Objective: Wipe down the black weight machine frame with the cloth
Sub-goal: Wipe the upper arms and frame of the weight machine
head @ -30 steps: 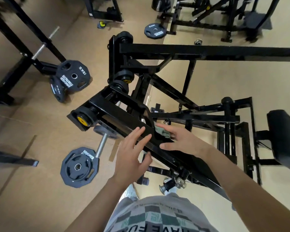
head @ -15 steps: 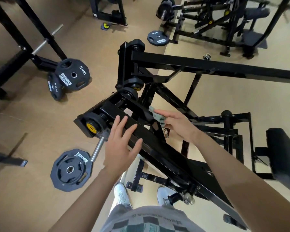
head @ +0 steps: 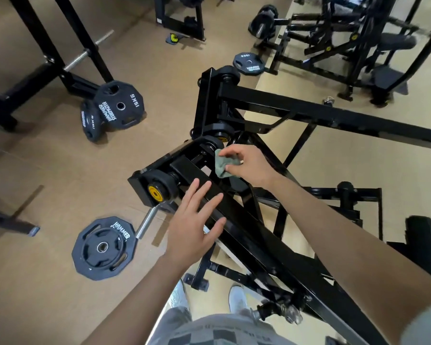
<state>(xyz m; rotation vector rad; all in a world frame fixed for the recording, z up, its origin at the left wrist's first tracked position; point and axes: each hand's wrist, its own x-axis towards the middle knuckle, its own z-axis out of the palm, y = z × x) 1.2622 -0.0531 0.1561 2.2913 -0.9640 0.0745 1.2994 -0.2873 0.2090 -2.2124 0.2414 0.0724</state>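
Note:
The black weight machine frame runs diagonally from the centre to the lower right, with a long crossbar behind it. My right hand pinches a bunched grey-green cloth against the frame's upper end, close to the pivot with the yellow cap. My left hand lies flat with straight fingers on the sloping arm just below the yellow-capped roller.
Black weight plates lie on the tan floor: one on a chrome peg at the lower left, two leaning at the left, one further back. Other black machines stand at the top. A black pad sits at the right.
My right hand has carried the cloth up along the frame toward the pivot end. My left hand has slid up the arm with it. The camera view has shifted forward.

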